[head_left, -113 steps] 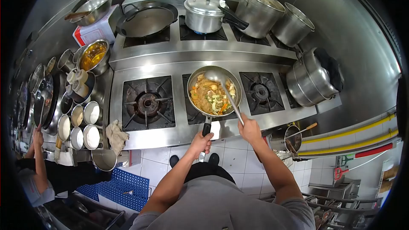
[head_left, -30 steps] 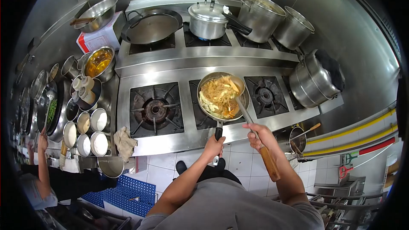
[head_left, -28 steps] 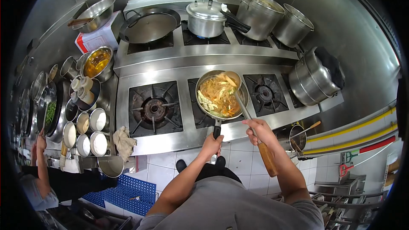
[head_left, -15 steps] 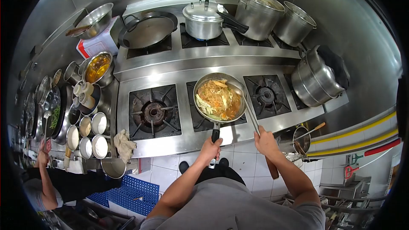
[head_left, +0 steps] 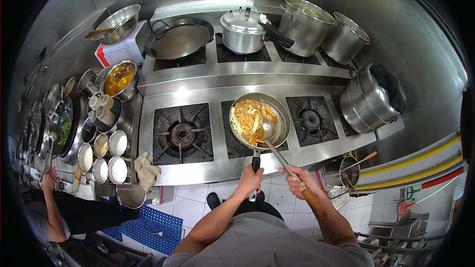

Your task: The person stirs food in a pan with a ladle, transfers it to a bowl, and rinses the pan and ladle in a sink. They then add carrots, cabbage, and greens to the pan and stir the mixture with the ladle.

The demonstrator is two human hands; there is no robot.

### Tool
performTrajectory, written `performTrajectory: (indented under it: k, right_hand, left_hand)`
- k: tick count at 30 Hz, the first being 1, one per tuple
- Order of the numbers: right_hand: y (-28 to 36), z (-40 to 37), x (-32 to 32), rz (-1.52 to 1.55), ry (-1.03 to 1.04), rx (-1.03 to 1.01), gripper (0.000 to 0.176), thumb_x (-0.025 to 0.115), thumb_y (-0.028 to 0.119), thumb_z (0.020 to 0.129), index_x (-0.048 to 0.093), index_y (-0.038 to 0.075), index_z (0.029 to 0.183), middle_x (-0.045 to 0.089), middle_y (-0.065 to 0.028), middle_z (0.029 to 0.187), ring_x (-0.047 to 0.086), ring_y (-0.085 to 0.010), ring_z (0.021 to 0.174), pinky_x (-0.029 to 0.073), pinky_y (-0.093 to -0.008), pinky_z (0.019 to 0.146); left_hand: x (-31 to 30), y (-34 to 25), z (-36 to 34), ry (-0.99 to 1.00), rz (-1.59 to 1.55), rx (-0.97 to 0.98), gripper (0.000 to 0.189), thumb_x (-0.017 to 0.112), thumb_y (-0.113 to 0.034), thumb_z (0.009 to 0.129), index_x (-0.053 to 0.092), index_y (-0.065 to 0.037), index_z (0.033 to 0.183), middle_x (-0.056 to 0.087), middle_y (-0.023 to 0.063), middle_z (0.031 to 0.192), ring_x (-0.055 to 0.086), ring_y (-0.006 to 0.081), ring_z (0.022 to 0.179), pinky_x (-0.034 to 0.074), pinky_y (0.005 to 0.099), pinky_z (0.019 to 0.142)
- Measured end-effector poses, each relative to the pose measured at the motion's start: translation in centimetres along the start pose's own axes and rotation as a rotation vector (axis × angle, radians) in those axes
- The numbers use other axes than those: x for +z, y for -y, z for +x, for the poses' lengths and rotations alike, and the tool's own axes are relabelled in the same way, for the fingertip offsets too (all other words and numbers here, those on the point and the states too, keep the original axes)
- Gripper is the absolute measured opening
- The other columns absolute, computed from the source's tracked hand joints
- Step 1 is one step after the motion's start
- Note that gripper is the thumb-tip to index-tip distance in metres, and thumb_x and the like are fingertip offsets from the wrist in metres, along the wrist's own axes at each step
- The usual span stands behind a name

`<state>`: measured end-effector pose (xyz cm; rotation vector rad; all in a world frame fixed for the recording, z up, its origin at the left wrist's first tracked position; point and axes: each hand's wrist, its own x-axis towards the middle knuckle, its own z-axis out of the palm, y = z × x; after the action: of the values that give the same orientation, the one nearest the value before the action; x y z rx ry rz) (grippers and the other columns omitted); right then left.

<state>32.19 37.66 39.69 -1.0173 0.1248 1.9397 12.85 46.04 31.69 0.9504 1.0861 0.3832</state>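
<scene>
A metal frying pan (head_left: pixel 283 113) sits over the middle front burner, its black handle pointing toward me. My left hand (head_left: pixel 250 180) is wrapped round that handle. In the pan lie noodles (head_left: pixel 247 117) with pale cabbage and orange shreds, heaped on the left side; the right side shows bare metal. My right hand (head_left: pixel 301 180) grips the long shaft of a ladle (head_left: pixel 268 128), whose wooden end runs back along my forearm. The ladle's bowl rests in the pan, against the right edge of the noodles.
Burners flank the pan, a left one (head_left: pixel 183 134) and a right one (head_left: pixel 311 118). Behind stand a wide black pan (head_left: pixel 180 39), a pressure cooker (head_left: pixel 242 32) and tall pots (head_left: pixel 308 29). Seasoning bowls (head_left: pixel 118 170) and a cloth (head_left: pixel 147 170) lie left. Another person's hand (head_left: pixel 49 179) works at far left.
The ladle has swung from the pan's right rim down into the middle, and the noodles have shifted left. My right hand has moved slightly left and lower. My left hand keeps its hold.
</scene>
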Motion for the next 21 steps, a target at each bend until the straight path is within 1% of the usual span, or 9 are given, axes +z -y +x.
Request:
performTrajectory:
  k: [1, 4, 6, 10, 11, 14, 17, 20, 21]
  right_hand:
    - [0.2, 0.2, -0.4, 0.066, 0.053, 0.005, 0.030, 0.044, 0.028, 0.104, 0.054, 0.002, 0.116, 0.043, 0.0051, 0.060, 0.034, -0.0007, 0.036, 0.028, -0.0189, 0.030]
    - [0.3, -0.7, -0.1, 0.144, 0.064, 0.012, 0.036, 0.041, 0.030, 0.105, 0.054, 0.001, 0.121, 0.046, 0.0016, 0.060, 0.035, -0.0032, 0.035, 0.031, -0.0191, 0.029]
    - [0.2, -1.9, 0.9, -0.003, -0.012, -0.059, 0.033, 0.044, 0.028, 0.103, 0.054, 0.000, 0.118, 0.045, 0.0025, 0.062, 0.035, -0.0029, 0.036, 0.031, -0.0202, 0.031]
    - [0.8, -3.2, 3.9, -0.410, -0.241, -0.228, 0.033, 0.048, 0.028, 0.101, 0.054, -0.001, 0.116, 0.044, 0.0016, 0.062, 0.034, -0.0053, 0.037, 0.032, -0.0235, 0.033]
    - [1.1, -2.9, 3.9, -0.497, -0.253, -0.258, 0.031, 0.050, 0.027, 0.100, 0.055, 0.001, 0.114, 0.043, 0.0007, 0.063, 0.035, -0.0078, 0.037, 0.034, -0.0260, 0.034]
    - [1.2, -2.7, 4.6, -0.716, -0.334, -0.313, 0.028, 0.051, 0.026, 0.099, 0.058, 0.002, 0.111, 0.045, 0.0010, 0.062, 0.044, -0.0069, 0.041, 0.035, -0.0257, 0.034]
    - [1.5, -1.6, 4.1, -1.143, -0.497, -0.379, 0.026, 0.056, 0.021, 0.095, 0.058, -0.001, 0.109, 0.056, -0.0097, 0.060, 0.059, -0.0214, 0.047, 0.045, -0.0371, 0.041]
    - [1.7, 0.8, 1.6, -1.689, -0.617, -0.824, 0.028, 0.059, 0.015, 0.090, 0.057, -0.005, 0.109, 0.063, -0.0246, 0.069, 0.065, -0.0408, 0.064, 0.050, -0.0493, 0.058]
    - [1.9, 1.1, 1.4, -1.644, -0.617, -0.841, 0.032, 0.059, 0.012, 0.087, 0.056, -0.006, 0.113, 0.063, -0.0319, 0.080, 0.061, -0.0499, 0.076, 0.049, -0.0538, 0.072]
  left_hand:
    - [-0.6, 0.2, 0.3, 0.021, 0.018, 0.018, 0.028, 0.058, -0.022, 0.096, 0.044, 0.001, 0.104, 0.050, 0.0045, 0.060, 0.051, 0.0153, 0.042, 0.043, 0.0332, 0.036]
    - [-2.9, 0.8, 1.7, 0.069, 0.075, 0.066, 0.027, 0.058, -0.023, 0.097, 0.045, -0.001, 0.102, 0.048, 0.0033, 0.059, 0.048, 0.0139, 0.040, 0.041, 0.0323, 0.035]
    - [-4.7, 0.1, 2.4, 0.083, 0.119, 0.084, 0.028, 0.058, -0.024, 0.096, 0.047, 0.001, 0.100, 0.050, 0.0046, 0.061, 0.052, 0.0150, 0.043, 0.043, 0.0330, 0.036]
    - [-5.6, 0.6, 2.3, 0.118, 0.002, 0.047, 0.027, 0.059, -0.029, 0.097, 0.050, -0.003, 0.100, 0.050, 0.0026, 0.061, 0.048, 0.0126, 0.042, 0.041, 0.0301, 0.037]
    - [-5.9, 0.9, 2.3, 0.169, -0.081, 0.002, 0.027, 0.061, -0.032, 0.097, 0.050, -0.008, 0.105, 0.049, -0.0001, 0.062, 0.048, 0.0107, 0.046, 0.042, 0.0275, 0.040]
    - [-6.5, 1.5, 1.4, 0.256, -0.479, -0.149, 0.031, 0.060, -0.036, 0.097, 0.054, -0.008, 0.109, 0.050, -0.0009, 0.064, 0.048, 0.0093, 0.050, 0.044, 0.0255, 0.045]
    - [-7.1, 2.1, 2.6, 0.409, -0.629, -0.231, 0.034, 0.058, -0.039, 0.097, 0.055, -0.009, 0.113, 0.048, -0.0029, 0.065, 0.046, 0.0078, 0.051, 0.043, 0.0238, 0.046]
    - [-6.8, 1.4, 3.0, 0.411, -0.614, -0.250, 0.031, 0.058, -0.038, 0.098, 0.055, -0.009, 0.106, 0.044, -0.0050, 0.061, 0.042, 0.0053, 0.047, 0.038, 0.0218, 0.042]
    - [-6.7, 1.5, 3.2, 0.402, -0.570, -0.242, 0.030, 0.058, -0.038, 0.098, 0.055, -0.009, 0.103, 0.043, -0.0053, 0.060, 0.040, 0.0047, 0.046, 0.036, 0.0213, 0.040]
